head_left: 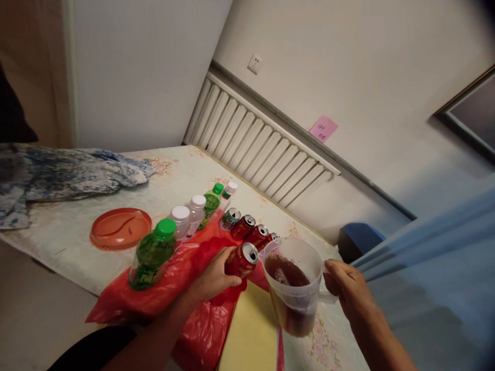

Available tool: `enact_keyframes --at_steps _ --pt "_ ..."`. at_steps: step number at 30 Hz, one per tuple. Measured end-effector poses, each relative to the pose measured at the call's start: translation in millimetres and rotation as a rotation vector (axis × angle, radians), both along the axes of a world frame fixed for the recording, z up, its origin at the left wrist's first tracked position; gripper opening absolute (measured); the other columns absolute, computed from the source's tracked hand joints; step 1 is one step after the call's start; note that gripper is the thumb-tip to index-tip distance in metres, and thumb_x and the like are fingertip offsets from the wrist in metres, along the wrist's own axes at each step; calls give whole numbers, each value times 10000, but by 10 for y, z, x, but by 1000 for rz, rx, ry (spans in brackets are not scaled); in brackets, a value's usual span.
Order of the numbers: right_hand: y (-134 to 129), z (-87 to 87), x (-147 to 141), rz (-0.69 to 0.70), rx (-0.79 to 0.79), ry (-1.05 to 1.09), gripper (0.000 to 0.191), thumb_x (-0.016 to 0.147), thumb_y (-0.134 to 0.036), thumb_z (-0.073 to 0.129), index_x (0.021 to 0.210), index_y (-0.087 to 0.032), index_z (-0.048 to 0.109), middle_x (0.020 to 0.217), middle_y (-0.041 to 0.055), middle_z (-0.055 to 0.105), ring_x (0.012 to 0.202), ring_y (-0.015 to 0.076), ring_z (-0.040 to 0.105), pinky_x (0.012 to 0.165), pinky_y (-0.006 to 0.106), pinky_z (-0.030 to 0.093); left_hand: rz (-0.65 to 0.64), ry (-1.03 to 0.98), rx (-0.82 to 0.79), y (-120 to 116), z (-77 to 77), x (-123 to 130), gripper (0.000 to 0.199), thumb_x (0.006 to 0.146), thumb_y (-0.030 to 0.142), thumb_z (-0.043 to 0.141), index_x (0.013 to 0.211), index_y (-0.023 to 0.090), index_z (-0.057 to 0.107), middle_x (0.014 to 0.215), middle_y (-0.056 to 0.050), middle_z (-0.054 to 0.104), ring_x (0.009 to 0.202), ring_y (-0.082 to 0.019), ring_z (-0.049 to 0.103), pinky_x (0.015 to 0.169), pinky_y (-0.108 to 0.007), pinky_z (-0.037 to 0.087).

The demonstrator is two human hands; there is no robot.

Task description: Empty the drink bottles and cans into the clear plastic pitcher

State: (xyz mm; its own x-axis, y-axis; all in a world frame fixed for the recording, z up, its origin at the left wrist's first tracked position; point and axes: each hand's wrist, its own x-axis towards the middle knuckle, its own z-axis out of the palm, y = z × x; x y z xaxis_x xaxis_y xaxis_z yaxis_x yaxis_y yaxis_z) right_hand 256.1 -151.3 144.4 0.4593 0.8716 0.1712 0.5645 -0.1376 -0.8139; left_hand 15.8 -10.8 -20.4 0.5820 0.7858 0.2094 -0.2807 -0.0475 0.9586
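Note:
My left hand (218, 275) is wrapped round a red drink can (242, 260) with its tab opened, at the middle of the table. In my right hand (346, 283) is the handle of a clear plastic measuring jug (294, 288), partly filled with brown, slightly foamy liquid. The can stands close to the jug's left rim; whether they touch I cannot tell. Behind my left hand are more red cans (258, 236) and a green can (230, 219) with an opened top. A yellow sheet or cloth (251, 330) lies below the can.
A red plastic bag (204, 324) spreads under green-capped bottles (152, 255) and white-capped bottles (180, 221). An orange-red plate (120, 229) and patterned cloth (77, 172) lie left. A radiator (263, 144) runs behind the table; a blue curtain (436, 278) hangs right.

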Motion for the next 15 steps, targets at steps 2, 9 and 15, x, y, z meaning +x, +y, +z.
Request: enact_keyframes --at_steps 2,9,15 --pt "8 -1 -1 4 -4 -1 515 788 -581 573 478 -238 345 439 -67 293 436 89 220 430 258 189 2 1 2 -7 11 -3 700 575 57 649 1247 179 499 1241 -84 613 1157 -272 553 979 -367 433" --pt "22 -15 27 19 -30 4 508 796 -566 573 481 -234 353 444 -70 291 446 90 221 450 262 186 -3 -2 2 -14 51 -21 698 568 56 648 1242 170 508 1245 -94 607 1168 -277 543 997 -380 422" --pt "45 -8 39 20 -52 -11 508 790 -565 576 479 -238 342 441 -72 285 446 91 221 451 263 183 -7 -14 9 0 7 -13 713 570 59 651 1257 179 502 1264 -95 595 1171 -281 539 1008 -393 417"
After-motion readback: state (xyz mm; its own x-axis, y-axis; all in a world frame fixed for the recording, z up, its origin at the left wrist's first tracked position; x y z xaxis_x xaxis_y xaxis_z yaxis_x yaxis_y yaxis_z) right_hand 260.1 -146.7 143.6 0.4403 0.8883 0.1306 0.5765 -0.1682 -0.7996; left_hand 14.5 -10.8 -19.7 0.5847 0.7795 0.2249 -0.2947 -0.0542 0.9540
